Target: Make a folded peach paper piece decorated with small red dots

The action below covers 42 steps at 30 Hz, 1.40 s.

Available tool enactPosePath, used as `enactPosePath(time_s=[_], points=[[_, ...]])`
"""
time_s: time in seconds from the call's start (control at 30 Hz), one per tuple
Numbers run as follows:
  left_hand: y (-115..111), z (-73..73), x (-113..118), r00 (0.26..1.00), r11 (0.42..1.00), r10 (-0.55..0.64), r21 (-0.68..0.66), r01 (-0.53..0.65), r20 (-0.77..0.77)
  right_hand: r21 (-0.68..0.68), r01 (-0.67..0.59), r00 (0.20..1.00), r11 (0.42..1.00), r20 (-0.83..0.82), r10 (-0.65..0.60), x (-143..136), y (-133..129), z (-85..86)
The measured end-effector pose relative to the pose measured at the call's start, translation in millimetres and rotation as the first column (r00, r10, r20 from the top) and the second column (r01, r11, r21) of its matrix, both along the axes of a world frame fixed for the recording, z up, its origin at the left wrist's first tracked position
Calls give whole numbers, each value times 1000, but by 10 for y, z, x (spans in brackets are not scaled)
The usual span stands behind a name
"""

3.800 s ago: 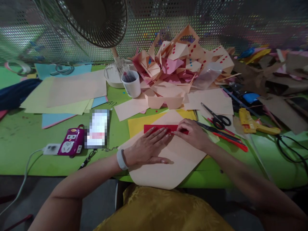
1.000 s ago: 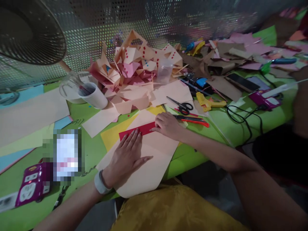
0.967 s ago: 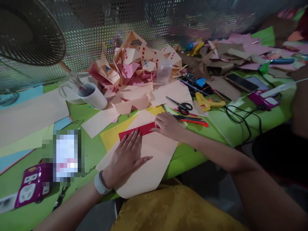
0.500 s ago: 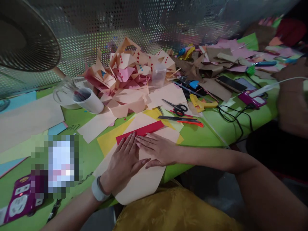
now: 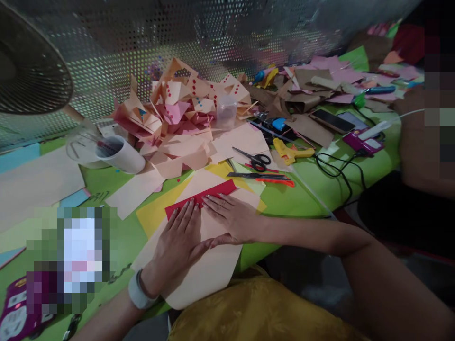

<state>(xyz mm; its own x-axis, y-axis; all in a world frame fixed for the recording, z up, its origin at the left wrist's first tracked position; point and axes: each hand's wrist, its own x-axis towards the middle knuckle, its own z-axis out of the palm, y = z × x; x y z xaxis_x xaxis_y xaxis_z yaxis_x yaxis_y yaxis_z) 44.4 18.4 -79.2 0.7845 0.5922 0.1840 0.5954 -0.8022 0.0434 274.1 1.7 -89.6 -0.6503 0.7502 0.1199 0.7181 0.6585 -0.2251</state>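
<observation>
A red paper strip [image 5: 216, 189] lies slantwise on a large cream sheet [image 5: 206, 274], with yellow paper [image 5: 147, 220] showing underneath. My left hand [image 5: 179, 237] rests flat on the cream sheet, its fingertips on the lower edge of the strip. Beside it my right hand [image 5: 234, 218] lies flat, fingers pointing left and fingertips on the strip's lower edge. The two thumbs meet or nearly meet on the sheet. Neither hand grips anything. Just beyond the strip are black scissors [image 5: 259, 161] and a cutter with an orange-red handle [image 5: 275, 181].
A yellow glue gun [image 5: 291, 152], a phone [image 5: 332, 121] and a purple power strip [image 5: 362, 144] with cables lie to the right. Folded paper pieces [image 5: 177, 113] are heaped at the back. A white cup [image 5: 124, 156] leans at the left, near a fan [image 5: 31, 61].
The whole view has shifted, so the table items appear farther left. My right fingers have spread and slid a little to the right along the red strip; my left hand stays flat.
</observation>
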Motion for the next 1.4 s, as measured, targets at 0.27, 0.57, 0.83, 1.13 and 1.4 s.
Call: enactPosePath(time_s=[0.27,0.57,0.83,1.13,1.4], points=[[-2,29,15,1000,1000,14,-13,-14,-17,-27,-23,1000,999,20,24,78,27,-1],[-10,5,13,999,1000,17,-6,-18,-27,-15,36,999,999,-4,-37,207,43,-68],[-15,54,32,999,1000,29,11,-29,-42,23,116,993,993,20,-116,419,2,-51],[-28,64,35,999,999,47,0,-47,-9,148,176,979,973,78,-189,598,-72,-22],[73,106,-54,999,997,44,-57,-45,-22,285,137,987,949,41,-155,491,-94,21]])
